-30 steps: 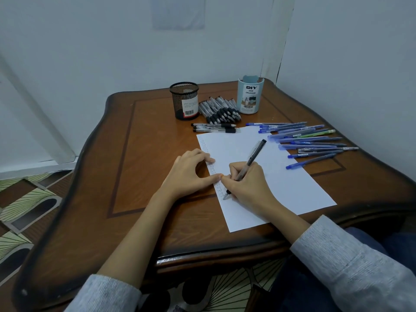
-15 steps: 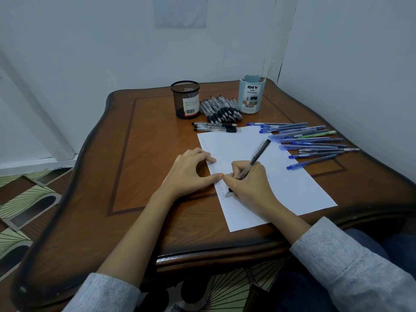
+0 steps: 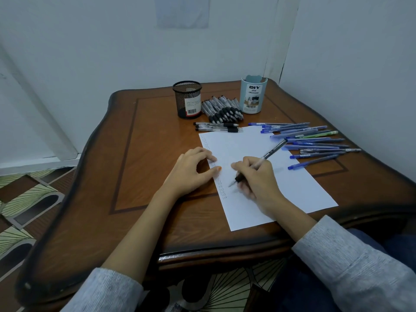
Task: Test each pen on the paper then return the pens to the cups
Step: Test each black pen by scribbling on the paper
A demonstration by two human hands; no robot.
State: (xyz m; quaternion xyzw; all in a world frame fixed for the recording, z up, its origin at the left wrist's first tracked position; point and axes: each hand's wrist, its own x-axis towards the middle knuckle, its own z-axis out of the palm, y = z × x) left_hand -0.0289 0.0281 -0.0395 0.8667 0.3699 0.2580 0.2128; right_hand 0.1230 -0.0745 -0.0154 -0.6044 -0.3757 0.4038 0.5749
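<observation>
At the left edge of the white paper sheet [image 3: 247, 145], right hand [image 3: 258, 180] pinches a clear black-gripped pen [image 3: 271, 152] slanting far-right; left hand [image 3: 189, 172], empty, presses the sheet.

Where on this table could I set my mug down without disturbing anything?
Widest bare wood: the table's left side, from the mesh cup down past the left hand to the near edge. The paper right of the right hand and its pen is bare. Crowded: black pens between the mesh cup and blue cup, blue pens along the paper's right edge.
</observation>
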